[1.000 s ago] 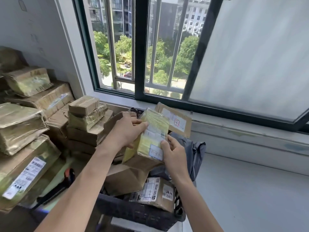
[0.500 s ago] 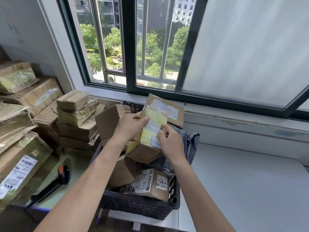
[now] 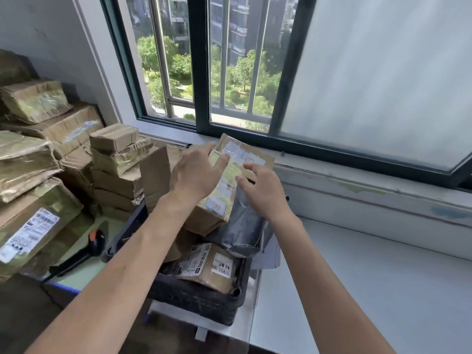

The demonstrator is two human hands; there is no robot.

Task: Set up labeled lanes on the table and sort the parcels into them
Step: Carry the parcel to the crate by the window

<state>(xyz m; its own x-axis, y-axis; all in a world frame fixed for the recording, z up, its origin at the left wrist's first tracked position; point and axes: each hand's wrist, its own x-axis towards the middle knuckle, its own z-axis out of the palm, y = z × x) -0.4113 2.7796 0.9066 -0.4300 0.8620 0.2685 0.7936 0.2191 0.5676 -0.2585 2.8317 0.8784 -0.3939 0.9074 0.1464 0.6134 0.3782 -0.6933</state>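
Sorting barely begun: both hands, left (image 3: 195, 172) and right (image 3: 265, 190), rest with fingers spread, gripping nothing, on a taped parcel (image 3: 217, 198) atop the full crate (image 3: 199, 300); desk (image 3: 370, 290) shows no lanes

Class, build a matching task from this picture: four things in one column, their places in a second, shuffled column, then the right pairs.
Things
1. parcel marked J414
2. grey plastic mailer
3. black scanner with orange trim
4. yellow-taped parcel

Places
A. on the green surface, left of the dark crate
B. between the left hand and the right hand
C. at the near end of the crate, label up
D. draped over the crate's right side, under the right hand

Pairs: 1-C, 2-D, 3-A, 4-B
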